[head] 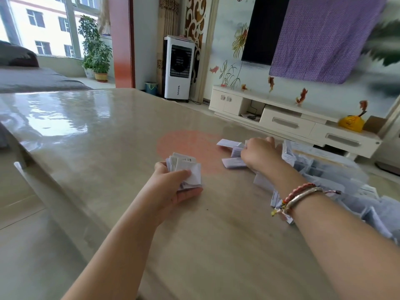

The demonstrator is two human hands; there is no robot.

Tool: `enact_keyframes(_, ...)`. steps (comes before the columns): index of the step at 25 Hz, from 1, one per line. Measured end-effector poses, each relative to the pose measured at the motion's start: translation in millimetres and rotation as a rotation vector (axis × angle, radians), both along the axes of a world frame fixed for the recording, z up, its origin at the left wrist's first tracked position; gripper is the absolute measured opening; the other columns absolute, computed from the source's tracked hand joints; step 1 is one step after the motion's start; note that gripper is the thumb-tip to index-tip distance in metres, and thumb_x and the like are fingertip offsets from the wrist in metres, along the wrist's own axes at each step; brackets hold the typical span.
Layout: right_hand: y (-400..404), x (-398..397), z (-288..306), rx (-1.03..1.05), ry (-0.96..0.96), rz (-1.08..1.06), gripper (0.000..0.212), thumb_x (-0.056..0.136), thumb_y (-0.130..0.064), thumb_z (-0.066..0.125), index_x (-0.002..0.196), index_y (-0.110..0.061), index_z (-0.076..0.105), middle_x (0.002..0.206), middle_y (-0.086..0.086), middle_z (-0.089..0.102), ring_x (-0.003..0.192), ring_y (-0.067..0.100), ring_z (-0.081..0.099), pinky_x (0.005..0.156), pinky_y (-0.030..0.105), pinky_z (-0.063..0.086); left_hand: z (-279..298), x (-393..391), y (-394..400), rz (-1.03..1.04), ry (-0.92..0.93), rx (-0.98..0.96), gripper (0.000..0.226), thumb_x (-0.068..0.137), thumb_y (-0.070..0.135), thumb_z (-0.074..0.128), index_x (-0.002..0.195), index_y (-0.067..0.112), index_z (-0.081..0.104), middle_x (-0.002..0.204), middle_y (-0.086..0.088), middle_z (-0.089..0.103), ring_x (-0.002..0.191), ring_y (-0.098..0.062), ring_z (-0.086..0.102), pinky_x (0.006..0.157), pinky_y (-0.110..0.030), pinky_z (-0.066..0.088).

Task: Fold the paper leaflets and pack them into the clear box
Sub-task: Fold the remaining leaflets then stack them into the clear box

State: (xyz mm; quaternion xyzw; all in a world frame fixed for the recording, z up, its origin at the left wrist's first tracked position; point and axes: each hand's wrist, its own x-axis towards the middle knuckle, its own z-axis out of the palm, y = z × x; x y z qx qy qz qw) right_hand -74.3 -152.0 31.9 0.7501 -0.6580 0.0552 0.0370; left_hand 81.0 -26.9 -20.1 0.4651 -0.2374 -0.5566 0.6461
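Left grip: left hand [173, 187] has its thumb and fingers curled round a small stack of folded leaflets [186, 171], held just above the desk [97, 135].
Right grip: right hand [260, 153] reaches out to the loose folded leaflets [234, 163] lying on the desk; its fingers are bent down among them, but whether they actually pinch one I cannot tell from here.
Leaflets: a few folded ones lie beside the right hand, near a pinkish patch [186, 146] on the desk top.
Clear box: clear box [324, 169] sits at the right edge of the desk, just past the right hand, blurred, with papers showing inside it.
Paper pile: more leaflets [372, 211] are heaped along the right side, under and beyond the right forearm.
Wrist: bracelets [300, 195] circle the right wrist.
Room: a white air cooler [178, 68] and a low TV cabinet [287, 120] stand beyond the desk.
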Motion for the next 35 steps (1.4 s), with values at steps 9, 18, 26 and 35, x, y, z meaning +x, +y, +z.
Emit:
enact_keyframes(9,40,-36,39,0.069,-1.289,0.303,0.014,0.086,0.003,0.063,0.085,-0.008,0.071,0.091,0.008,0.07,0.085,0.014,0.067,0.077,0.018,0.056,3,-6,3,0.03,-0.035,-0.009,0.042,0.092,-0.005,0.051,0.128,0.006,0.032,0.123,-0.017,0.051,0.108,-0.036,0.06,0.066,-0.039,0.058)
enact_keyframes(18,91,-36,1,-0.215,-1.123,0.698,0.024,0.079,0.012,0.066,0.077,-0.011,0.073,0.09,0.008,0.067,0.083,0.016,0.069,0.075,0.022,0.055,18,-44,11,-0.142,-0.019,-0.041,0.035,0.089,-0.009,0.049,0.122,0.001,0.04,0.115,-0.024,0.059,0.092,-0.033,0.066,0.069,-0.044,0.06)
enact_keyframes(26,100,-50,-36,-0.308,-1.06,0.733,0.024,0.077,0.009,0.071,0.079,-0.011,0.059,0.082,-0.002,0.072,0.091,0.004,0.069,0.085,0.024,0.054,19,-58,10,-0.238,0.045,-0.062,0.03,0.097,0.016,0.044,0.118,-0.002,0.056,0.11,-0.027,0.065,0.09,-0.033,0.069,0.07,-0.041,0.06)
enact_keyframes(35,94,-61,-35,-0.207,-0.96,0.919,0.013,0.079,0.005,0.073,0.075,-0.007,0.071,0.089,-0.001,0.072,0.092,0.009,0.069,0.086,0.026,0.053,15,-64,12,-0.248,0.071,-0.057,0.042,0.092,0.022,0.06,0.126,-0.002,0.052,0.104,-0.022,0.066,0.081,-0.028,0.07,0.066,-0.037,0.059)
